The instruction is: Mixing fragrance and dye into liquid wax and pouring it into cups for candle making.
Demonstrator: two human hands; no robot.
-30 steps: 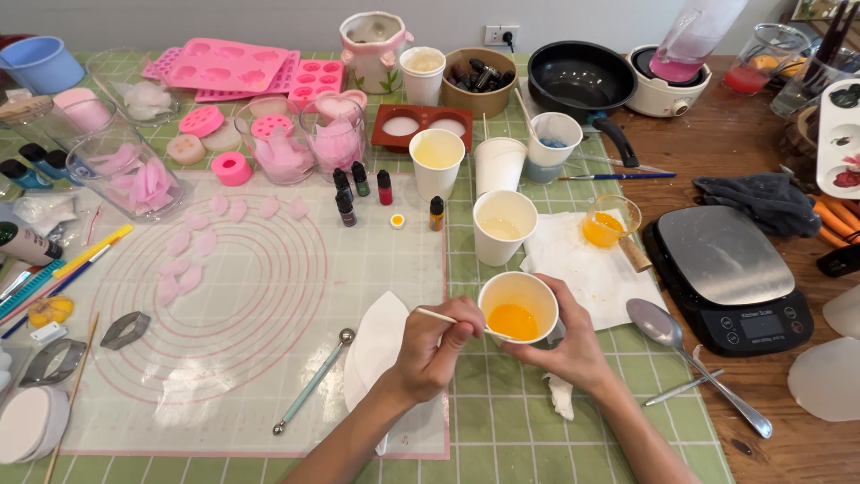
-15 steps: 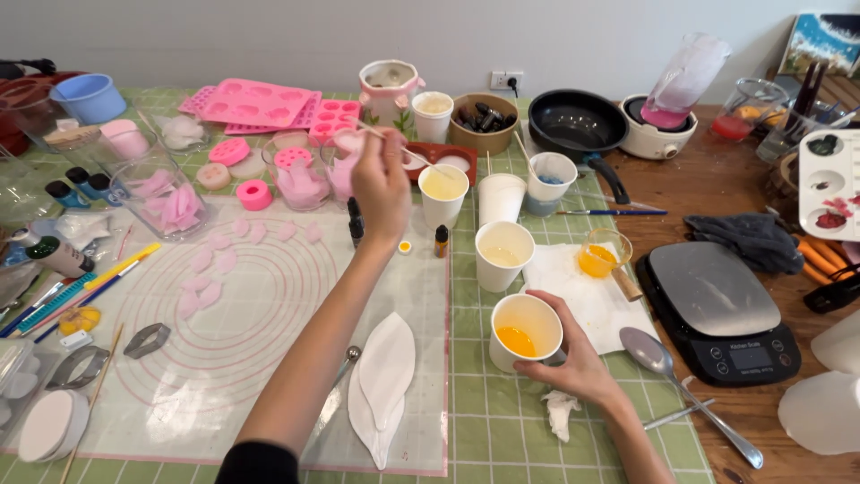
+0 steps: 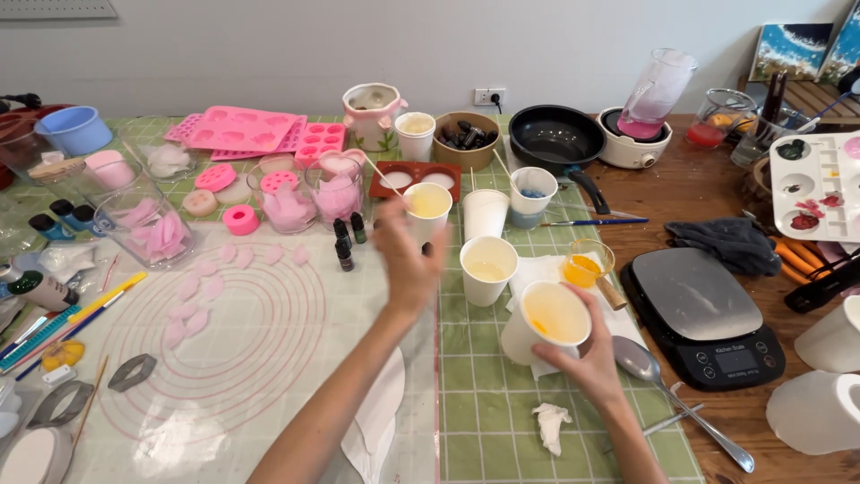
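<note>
— What is your right hand (image 3: 587, 358) doing?

— I am gripping a white paper cup (image 3: 546, 321) with it, fingers wrapped around its side, tilting it toward me; yellow liquid is sitting inside. A metal spoon (image 3: 667, 384) is lying on the desk (image 3: 717, 188) just right of that hand, and a crumpled tissue (image 3: 549, 423) below it.

— And your left hand (image 3: 410, 255)?

— It is hovering blurred above the silicone mat (image 3: 224, 358), fingers pinching a thin wooden stick (image 3: 383, 179) that is pointing up and away. Just beyond it another cup of yellow liquid (image 3: 428, 208) is standing; small dark dropper bottles (image 3: 345, 242) are standing to its left.
</note>
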